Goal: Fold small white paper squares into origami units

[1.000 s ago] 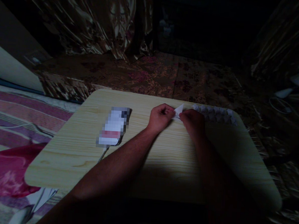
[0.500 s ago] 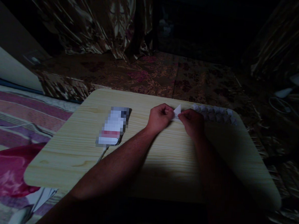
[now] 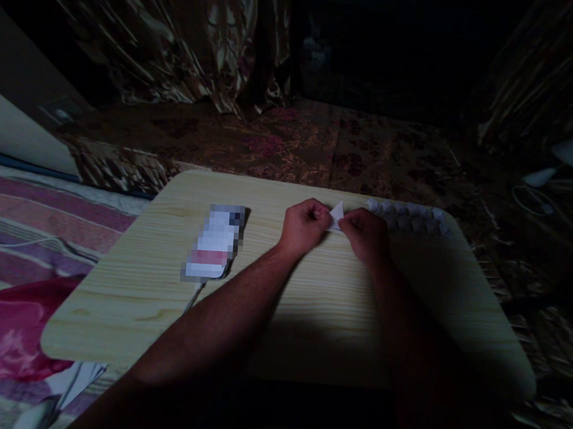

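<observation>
Paper: our small white paper triangle (image 3: 336,215) sits pinched between both hands, tip pointing far, above the table (image 3: 270,317).
Left hand (image 3: 304,227): fingers clamped on its left edge.
Right hand (image 3: 367,233): fingertips clamped on its right edge.

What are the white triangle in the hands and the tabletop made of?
The white triangle looks like paper: matte, crisp folded edges, pinched between the left hand and right hand. The tabletop looks like light wood or wood-look laminate: smooth, grain lines; core unclear.

Light wooden table (image 3: 131,295) carries a phone (image 3: 214,242) and, seemingly, folded paper pieces (image 3: 412,217).
</observation>
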A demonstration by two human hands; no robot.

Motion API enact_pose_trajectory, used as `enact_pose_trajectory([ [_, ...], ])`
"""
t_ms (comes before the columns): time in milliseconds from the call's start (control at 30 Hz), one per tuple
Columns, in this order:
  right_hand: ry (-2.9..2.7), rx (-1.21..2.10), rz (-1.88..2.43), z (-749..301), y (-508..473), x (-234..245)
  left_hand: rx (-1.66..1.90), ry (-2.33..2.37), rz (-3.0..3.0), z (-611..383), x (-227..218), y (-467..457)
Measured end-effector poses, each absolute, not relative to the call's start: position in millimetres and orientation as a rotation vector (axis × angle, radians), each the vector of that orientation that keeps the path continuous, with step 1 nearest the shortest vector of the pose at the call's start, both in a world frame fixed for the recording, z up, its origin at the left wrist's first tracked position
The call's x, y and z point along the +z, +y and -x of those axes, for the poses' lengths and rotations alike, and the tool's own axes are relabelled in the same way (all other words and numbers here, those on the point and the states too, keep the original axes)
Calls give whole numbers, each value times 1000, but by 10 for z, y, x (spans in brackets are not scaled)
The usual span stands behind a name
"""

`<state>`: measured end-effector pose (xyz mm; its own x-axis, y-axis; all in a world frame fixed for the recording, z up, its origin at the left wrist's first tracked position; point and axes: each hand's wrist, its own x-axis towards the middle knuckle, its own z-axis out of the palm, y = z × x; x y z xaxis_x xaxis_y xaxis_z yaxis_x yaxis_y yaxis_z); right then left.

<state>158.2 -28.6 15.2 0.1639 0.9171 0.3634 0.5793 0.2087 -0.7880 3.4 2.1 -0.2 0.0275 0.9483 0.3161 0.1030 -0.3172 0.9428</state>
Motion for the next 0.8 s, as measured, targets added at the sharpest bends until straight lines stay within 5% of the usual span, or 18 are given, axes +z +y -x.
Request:
enact_pose_trajectory([
  [800, -1521, 266, 1475, -1530, -332, 181, 1352, 1131, -1590, -49, -10, 13],
])
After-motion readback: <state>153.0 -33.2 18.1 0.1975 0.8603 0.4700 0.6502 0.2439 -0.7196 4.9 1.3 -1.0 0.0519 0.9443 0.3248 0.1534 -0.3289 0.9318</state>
